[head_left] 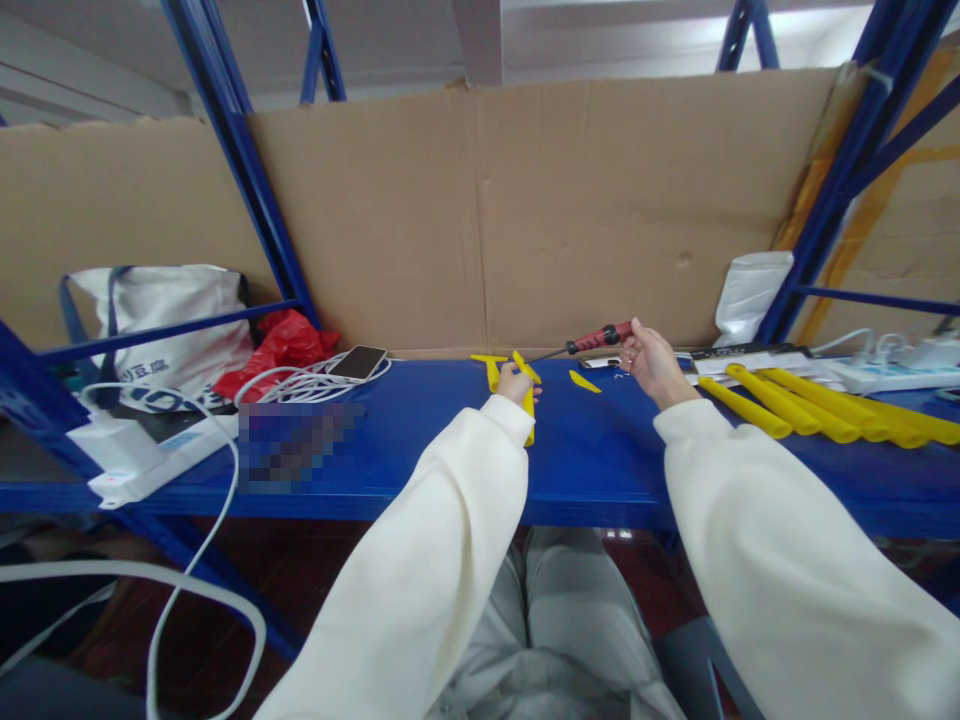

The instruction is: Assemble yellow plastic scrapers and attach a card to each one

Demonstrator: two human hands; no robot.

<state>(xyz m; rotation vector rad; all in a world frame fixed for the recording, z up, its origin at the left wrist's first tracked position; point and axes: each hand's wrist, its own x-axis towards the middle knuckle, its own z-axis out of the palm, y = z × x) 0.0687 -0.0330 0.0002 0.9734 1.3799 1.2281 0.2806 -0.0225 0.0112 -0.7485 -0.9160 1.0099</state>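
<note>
My left hand [513, 384] is closed around a yellow plastic part [529, 405], whose lower end sticks out below the fingers. In my right hand [651, 362] is a screwdriver [600, 338] with a red and black handle, gripped near the handle's end. Its shaft points left, and the tip meets or lies close to the top of the held part; exact contact is too small to tell. Just left of my left hand is another yellow piece [492, 372], partly hidden by it. A small flat yellow piece [583, 381] lies between my hands on the blue shelf [442, 450].
Several yellow tubes [776, 402] lie side by side at right. Farther left are a phone [360, 362] on coiled white cable [300, 388], a red plastic bag [281, 350], a cloth bag [172, 320] and a power strip [161, 465]. A cardboard wall [585, 220] stands behind.
</note>
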